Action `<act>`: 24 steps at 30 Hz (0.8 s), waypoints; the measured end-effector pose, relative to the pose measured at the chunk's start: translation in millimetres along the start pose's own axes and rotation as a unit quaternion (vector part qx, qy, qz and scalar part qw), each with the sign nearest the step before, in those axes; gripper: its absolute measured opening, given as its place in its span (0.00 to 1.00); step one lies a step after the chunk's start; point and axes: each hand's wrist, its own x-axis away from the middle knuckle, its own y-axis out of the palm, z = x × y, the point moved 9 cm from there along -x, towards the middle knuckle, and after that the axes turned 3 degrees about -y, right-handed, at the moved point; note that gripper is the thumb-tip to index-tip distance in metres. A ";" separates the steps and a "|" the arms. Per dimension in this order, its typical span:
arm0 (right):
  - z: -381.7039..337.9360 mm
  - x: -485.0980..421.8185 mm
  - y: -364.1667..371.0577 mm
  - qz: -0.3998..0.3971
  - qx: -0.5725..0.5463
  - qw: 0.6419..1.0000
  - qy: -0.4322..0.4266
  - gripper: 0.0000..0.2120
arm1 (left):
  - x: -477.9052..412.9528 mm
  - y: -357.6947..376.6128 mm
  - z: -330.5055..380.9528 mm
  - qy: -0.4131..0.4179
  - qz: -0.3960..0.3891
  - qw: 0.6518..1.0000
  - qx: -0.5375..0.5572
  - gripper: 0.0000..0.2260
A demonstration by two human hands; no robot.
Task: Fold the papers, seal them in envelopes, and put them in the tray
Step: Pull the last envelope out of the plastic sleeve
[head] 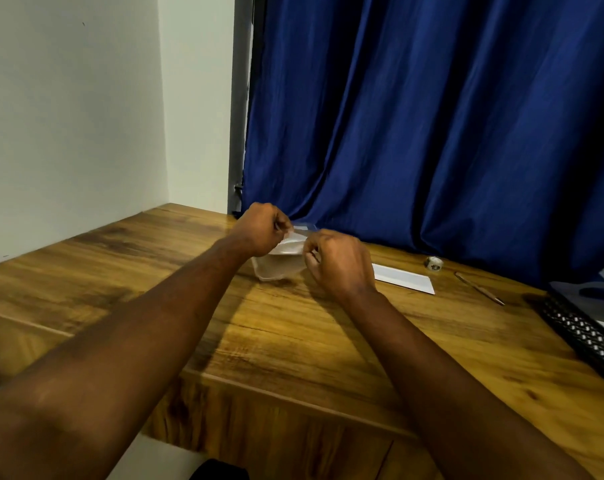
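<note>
My left hand [262, 232] and right hand [338, 261] both pinch the top of a floppy pale packet [281, 265] over the worktop [293, 341].

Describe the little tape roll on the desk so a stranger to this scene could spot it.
Start at the blue curtain behind the wooden desk. At its foot on the right, beyond the flat white envelope, sits the tape roll. It is the only small round thing there; the pen next to it is long and thin.
</note>
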 end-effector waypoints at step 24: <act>79.8 8.0 -111.6 0.401 -0.236 0.880 0.095 0.12 | 17.5 28.8 -0.5 -0.041 -0.039 0.991 -0.120 0.17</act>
